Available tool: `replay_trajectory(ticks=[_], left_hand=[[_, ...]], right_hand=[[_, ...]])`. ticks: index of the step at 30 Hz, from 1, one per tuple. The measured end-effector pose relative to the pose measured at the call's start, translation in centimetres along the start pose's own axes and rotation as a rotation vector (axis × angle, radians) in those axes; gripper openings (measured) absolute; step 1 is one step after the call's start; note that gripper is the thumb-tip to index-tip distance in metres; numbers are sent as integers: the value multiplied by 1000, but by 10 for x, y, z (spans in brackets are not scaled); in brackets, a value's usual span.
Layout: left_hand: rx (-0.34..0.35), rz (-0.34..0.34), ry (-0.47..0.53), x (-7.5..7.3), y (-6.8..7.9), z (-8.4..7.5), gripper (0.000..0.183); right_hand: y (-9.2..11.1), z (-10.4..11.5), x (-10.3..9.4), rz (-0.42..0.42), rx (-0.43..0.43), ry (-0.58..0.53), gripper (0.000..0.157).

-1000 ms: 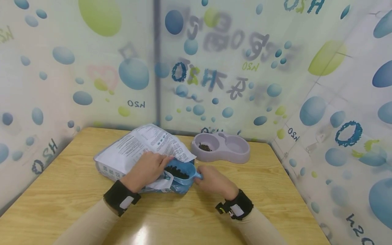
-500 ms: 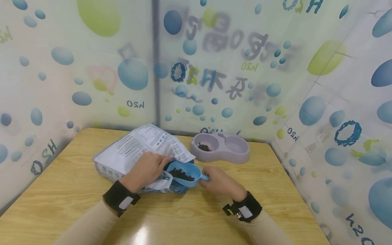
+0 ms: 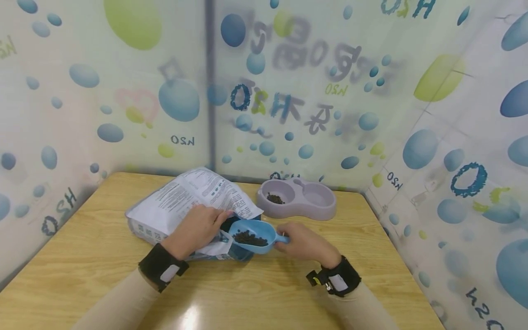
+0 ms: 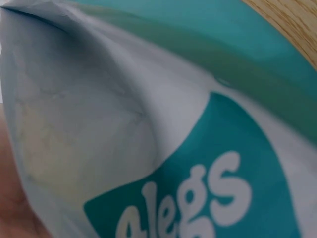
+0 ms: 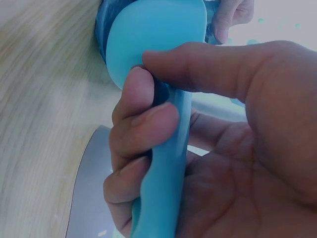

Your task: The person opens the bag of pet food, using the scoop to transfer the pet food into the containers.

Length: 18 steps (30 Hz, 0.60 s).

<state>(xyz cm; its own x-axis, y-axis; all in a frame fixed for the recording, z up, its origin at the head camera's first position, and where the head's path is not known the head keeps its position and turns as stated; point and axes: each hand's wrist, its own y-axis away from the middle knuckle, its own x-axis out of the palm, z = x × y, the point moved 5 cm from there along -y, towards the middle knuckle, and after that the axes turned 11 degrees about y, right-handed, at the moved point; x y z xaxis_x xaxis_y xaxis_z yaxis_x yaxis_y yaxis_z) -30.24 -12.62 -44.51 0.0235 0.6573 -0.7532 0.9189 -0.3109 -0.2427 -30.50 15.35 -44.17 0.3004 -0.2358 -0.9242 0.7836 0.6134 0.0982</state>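
My right hand (image 3: pixel 303 245) grips the handle of a light-blue scoop (image 3: pixel 268 232); in the right wrist view its fingers and thumb wrap the handle (image 5: pixel 166 173). Dark brown kibble (image 3: pixel 249 238) lies in the scoop. The scoop's front end overlaps the mouth of a white and blue pet food bag (image 3: pixel 177 197) lying on its side. At that mouth, my left hand (image 3: pixel 198 231) holds the bag's edge, its fingertips partly hidden by the film. A bag flap (image 4: pixel 89 139) with teal print fills the left wrist view.
Behind the scoop, a grey-mauve double pet bowl (image 3: pixel 303 210) stands near the table's back edge, with a little kibble (image 3: pixel 275 198) in its left basin. Patterned curtain walls (image 3: pixel 264 68) rise behind and beside the wooden table (image 3: pixel 247 298).
My right hand has drawn the scoop with its kibble rightward, partway out of the bag's mouth. The left hand and the bag have stayed in place.
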Motion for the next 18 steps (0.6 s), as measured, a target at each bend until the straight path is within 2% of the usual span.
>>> replay_trajectory(ticks=[18], left_hand=[[-4,-1,-3,0,1,0,55]], right_hand=[[7,-16,-16,-4,-112,2,19]])
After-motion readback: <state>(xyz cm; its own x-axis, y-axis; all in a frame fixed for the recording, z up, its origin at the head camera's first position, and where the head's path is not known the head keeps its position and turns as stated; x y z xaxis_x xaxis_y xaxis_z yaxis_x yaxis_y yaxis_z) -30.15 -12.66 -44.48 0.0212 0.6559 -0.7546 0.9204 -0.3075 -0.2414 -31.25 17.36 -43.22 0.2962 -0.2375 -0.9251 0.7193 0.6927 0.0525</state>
